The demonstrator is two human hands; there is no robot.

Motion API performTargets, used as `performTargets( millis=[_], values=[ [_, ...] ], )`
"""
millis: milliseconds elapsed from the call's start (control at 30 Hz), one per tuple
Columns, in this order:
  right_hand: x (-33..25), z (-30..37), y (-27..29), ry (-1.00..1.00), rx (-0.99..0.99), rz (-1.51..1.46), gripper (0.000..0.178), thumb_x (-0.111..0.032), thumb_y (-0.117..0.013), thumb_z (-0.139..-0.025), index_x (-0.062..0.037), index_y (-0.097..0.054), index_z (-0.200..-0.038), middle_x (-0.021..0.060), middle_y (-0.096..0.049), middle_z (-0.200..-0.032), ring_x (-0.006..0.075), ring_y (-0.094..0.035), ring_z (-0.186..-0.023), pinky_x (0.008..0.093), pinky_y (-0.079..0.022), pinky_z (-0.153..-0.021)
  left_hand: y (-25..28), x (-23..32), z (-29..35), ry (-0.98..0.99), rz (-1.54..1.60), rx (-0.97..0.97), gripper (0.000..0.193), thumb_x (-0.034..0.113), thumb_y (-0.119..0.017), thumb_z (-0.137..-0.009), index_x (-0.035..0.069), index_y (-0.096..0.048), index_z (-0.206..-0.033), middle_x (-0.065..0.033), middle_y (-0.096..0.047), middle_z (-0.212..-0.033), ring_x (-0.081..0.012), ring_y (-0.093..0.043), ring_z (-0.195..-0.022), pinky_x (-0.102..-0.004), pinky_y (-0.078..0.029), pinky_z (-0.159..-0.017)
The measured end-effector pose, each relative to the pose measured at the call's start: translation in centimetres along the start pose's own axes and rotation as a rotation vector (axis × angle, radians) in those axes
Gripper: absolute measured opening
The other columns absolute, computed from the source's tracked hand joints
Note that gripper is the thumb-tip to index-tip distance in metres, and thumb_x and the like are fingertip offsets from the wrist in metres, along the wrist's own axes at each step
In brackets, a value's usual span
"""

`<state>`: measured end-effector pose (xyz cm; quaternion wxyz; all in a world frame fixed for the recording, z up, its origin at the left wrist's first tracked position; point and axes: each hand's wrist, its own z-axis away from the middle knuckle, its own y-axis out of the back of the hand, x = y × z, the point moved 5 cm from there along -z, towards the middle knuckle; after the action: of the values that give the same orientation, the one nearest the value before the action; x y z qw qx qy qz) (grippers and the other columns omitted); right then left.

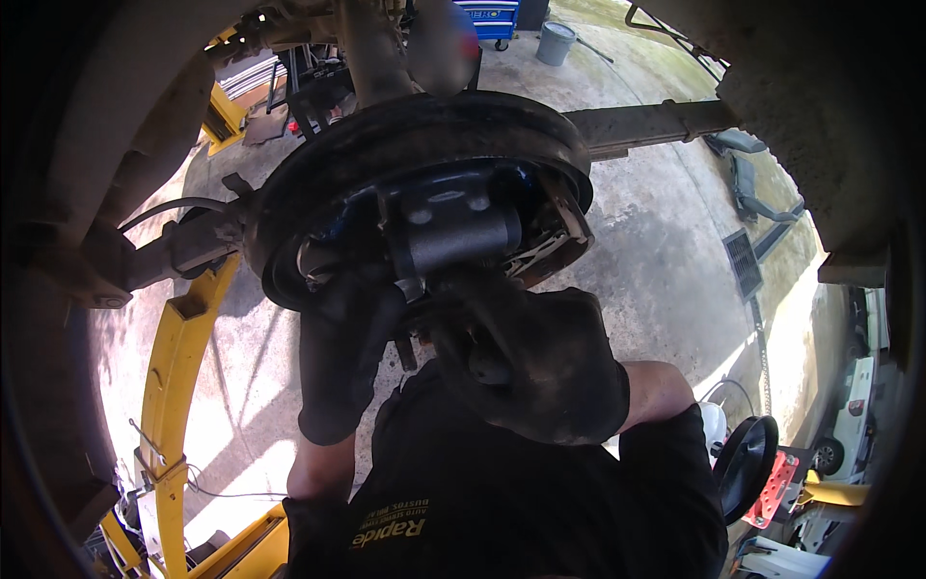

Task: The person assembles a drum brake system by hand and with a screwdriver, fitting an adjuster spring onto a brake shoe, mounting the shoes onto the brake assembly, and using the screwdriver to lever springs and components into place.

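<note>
A drum brake's round backing plate (415,125) fills the middle of the view, dark and grimy. On it sits a grey wheel cylinder (459,239) with two round bosses. A curved brake shoe (561,241) stands at its right side. Both my hands wear black gloves. My left hand (342,352) reaches up to the lower left of the cylinder, fingers bent in at a small metal part (411,289). Just below the cylinder, my right hand (540,362) is closed with fingers curled inward. Shadow and the gloves hide what either hand grips.
A leaf spring (656,125) runs out to the right of the brake. Yellow lift arm (178,376) stands at left. Behind are a grey bucket (557,43) and a blue tool cabinet (490,17). A black round ring (748,470) and red metal piece (775,487) sit at lower right.
</note>
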<state>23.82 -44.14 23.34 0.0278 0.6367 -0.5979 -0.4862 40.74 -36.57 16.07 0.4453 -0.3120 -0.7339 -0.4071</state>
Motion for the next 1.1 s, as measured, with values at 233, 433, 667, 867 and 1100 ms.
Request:
performTargets(
  millis=[233, 433, 667, 867, 1100],
  values=[
    [-0.7, -0.2, -0.3, 0.254, 0.123, 0.408, 0.041, -0.011, -0.073, -0.079, -0.0031, -0.069, -0.119, 0.007, -0.068, -0.083, 0.0216, -0.07, -0.066, 0.0344, -0.057, -0.057, -1.2, 0.8, -0.8, 0.169, 0.057, -0.051, 0.03, 0.009, -0.053, -0.104, 0.0, -0.064, -0.13, -0.0059, -0.069, -0.11, -0.0127, -0.063, -0.097, -0.0274, -0.049, -0.084],
    [0.7, -0.3, -0.2, 0.362, 0.244, 0.314, 0.039, -0.011, -0.078, -0.077, -0.0063, -0.073, -0.115, 0.0056, -0.069, -0.082, 0.0202, -0.068, -0.062, 0.0341, -0.053, -0.054, -0.6, 0.8, -0.4, 0.0, -0.073, 0.044, 0.029, 0.011, -0.053, -0.104, 0.0, -0.065, -0.128, -0.0069, -0.07, -0.115, -0.0141, -0.064, -0.104, -0.0276, -0.049, -0.089],
    [-0.6, 0.6, -0.8, 0.324, 0.239, 0.324, 0.046, -0.011, -0.079, -0.074, -0.0076, -0.073, -0.119, 0.0058, -0.072, -0.086, 0.02, -0.068, -0.063, 0.0356, -0.053, -0.055, -1.0, -1.2, -0.2, 0.109, 0.075, 0.306, 0.029, 0.011, -0.059, -0.102, -0.001, -0.065, -0.128, -0.0084, -0.073, -0.112, -0.0161, -0.068, -0.102, -0.0291, -0.052, -0.086],
    [3.4, 4.6, 1.8, 0.276, 0.212, 0.312, 0.043, -0.004, -0.078, -0.079, -0.0046, -0.073, -0.122, 0.0053, -0.07, -0.076, 0.0194, -0.064, -0.057, 0.0357, -0.049, -0.052, -1.8, 1.5, 0.4, 0.156, 0.035, 0.389, 0.023, 0.011, -0.062, -0.101, -0.002, -0.07, -0.118, -0.0082, -0.074, -0.099, -0.0141, -0.069, -0.09, -0.0291, -0.052, -0.08],
    [5.1, 3.3, 2.9, 0.169, 0.157, 0.435, 0.046, -0.002, -0.081, -0.078, -0.0042, -0.072, -0.122, 0.0074, -0.067, -0.072, 0.0213, -0.062, -0.055, 0.0328, -0.048, -0.051, -1.1, 1.2, 0.0, 0.162, 0.123, 0.369, 0.024, 0.01, -0.065, -0.1, -0.002, -0.069, -0.12, -0.0062, -0.071, -0.096, -0.0098, -0.064, -0.086, -0.026, -0.048, -0.075]
  ],
)
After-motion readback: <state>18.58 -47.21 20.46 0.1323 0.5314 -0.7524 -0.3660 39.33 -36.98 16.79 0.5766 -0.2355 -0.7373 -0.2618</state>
